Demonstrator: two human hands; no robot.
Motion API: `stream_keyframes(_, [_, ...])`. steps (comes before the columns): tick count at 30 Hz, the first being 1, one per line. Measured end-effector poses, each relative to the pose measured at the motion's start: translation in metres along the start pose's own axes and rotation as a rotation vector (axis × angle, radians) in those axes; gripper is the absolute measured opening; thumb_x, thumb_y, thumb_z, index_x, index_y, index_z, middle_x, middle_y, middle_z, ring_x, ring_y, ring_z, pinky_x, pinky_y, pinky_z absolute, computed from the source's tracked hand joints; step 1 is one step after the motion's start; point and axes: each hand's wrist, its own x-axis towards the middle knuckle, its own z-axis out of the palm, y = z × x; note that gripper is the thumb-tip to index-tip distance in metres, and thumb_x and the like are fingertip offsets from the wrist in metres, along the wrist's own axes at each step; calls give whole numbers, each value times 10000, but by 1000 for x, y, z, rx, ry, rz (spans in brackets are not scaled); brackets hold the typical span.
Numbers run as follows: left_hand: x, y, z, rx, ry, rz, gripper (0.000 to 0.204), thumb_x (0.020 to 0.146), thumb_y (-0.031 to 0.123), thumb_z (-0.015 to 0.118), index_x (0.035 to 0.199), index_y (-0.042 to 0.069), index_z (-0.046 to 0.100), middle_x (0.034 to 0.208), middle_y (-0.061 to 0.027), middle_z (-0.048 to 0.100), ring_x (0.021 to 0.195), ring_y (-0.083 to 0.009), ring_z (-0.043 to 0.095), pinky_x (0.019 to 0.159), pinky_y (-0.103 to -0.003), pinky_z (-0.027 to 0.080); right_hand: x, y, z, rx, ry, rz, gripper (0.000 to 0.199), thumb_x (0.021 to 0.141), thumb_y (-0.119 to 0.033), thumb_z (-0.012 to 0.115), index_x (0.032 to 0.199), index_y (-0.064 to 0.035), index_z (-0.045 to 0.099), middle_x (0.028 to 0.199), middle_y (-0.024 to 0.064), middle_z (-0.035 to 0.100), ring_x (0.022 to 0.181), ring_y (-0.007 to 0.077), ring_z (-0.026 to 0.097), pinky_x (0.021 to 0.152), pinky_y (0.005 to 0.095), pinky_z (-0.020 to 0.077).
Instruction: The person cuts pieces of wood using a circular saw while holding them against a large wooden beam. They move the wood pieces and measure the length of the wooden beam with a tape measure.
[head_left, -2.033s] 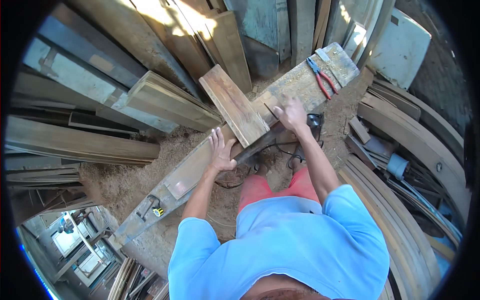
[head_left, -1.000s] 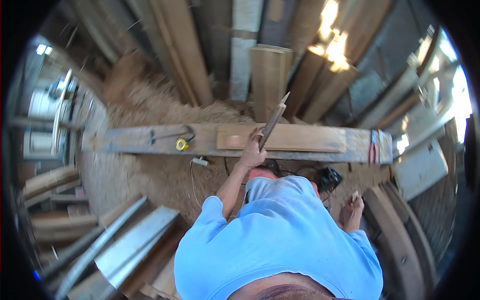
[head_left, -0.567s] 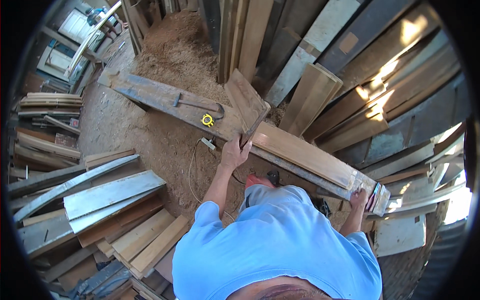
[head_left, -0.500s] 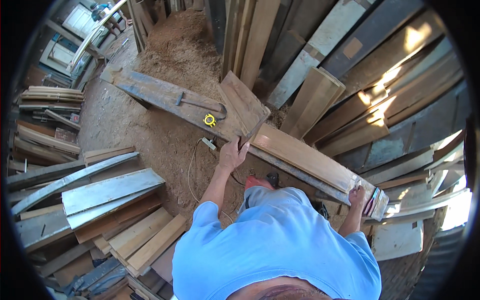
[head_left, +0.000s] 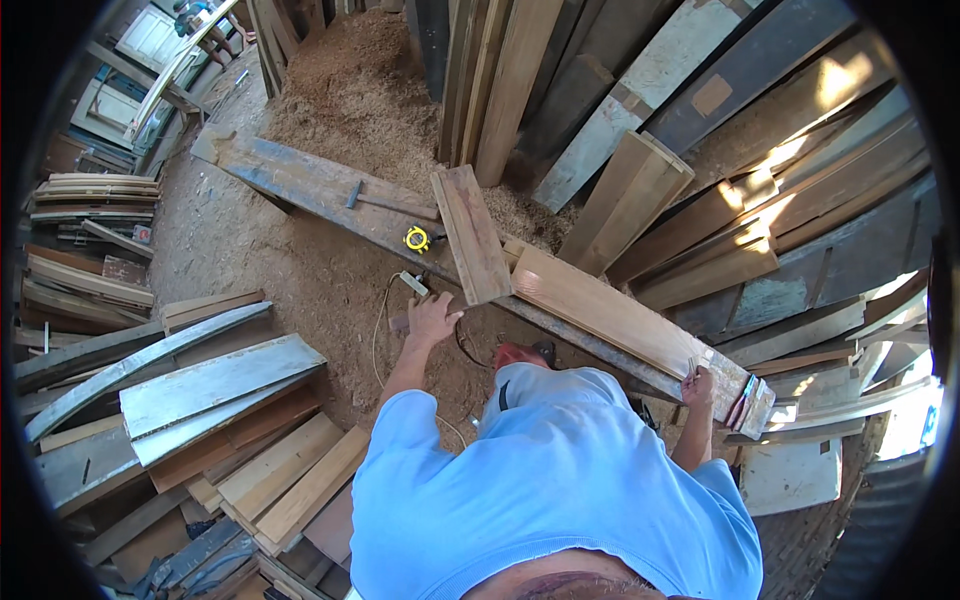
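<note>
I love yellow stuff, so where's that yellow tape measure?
In the head view, the yellow tape measure lies left of centre on the long bench, just below the hammer's handle.

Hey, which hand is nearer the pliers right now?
Right. The right hand is just left of the pliers, not touching them; the left hand is far to their left, by the near end of the short board.
</note>
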Motion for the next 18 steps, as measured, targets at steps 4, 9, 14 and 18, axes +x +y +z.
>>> stream_keyframes(4, [30, -13, 25, -34, 18, -77, 444, 857, 318, 788, 1257, 199, 636, 1277, -152, 693, 1315, -395, 574, 1110, -640, 360, -1, -8, -32, 3, 24, -39, 186, 1037, -248, 580, 1053, -67, 541, 802, 35, 586, 589, 124, 591, 496, 244, 502])
stream_keyframes(9, [54, -31, 40, -18, -100, -126, 487, 812, 262, 780, 1270, 180, 638, 1308, -175, 677, 1340, -413, 561, 1137, -675, 333, -9, -4, -58, 129, 136, 7, 123, 1019, -196, 608, 1017, -84, 559, 744, 19, 551, 573, 144, 551, 486, 263, 474])
stream_keyframes(14, [92, -31, 18, -320, -363, -375, 574, 822, 289, 783, 1346, 160, 591, 1426, -203, 613, 1393, -425, 517, 1166, -611, 362, -36, -6, -112, 187, 296, -116, 111, 987, -165, 632, 960, -82, 564, 737, 15, 534, 612, 147, 545, 536, 307, 492])
stream_keyframes(18, [116, -27, -4, -452, 95, -497, 742, 859, 356, 790, 1493, 120, 486, 1562, -200, 517, 1460, -433, 445, 1211, -549, 352, -54, -11, -154, 284, 432, -144, 106, 996, -162, 602, 953, -68, 580, 771, 32, 557, 638, 163, 558, 549, 315, 499])
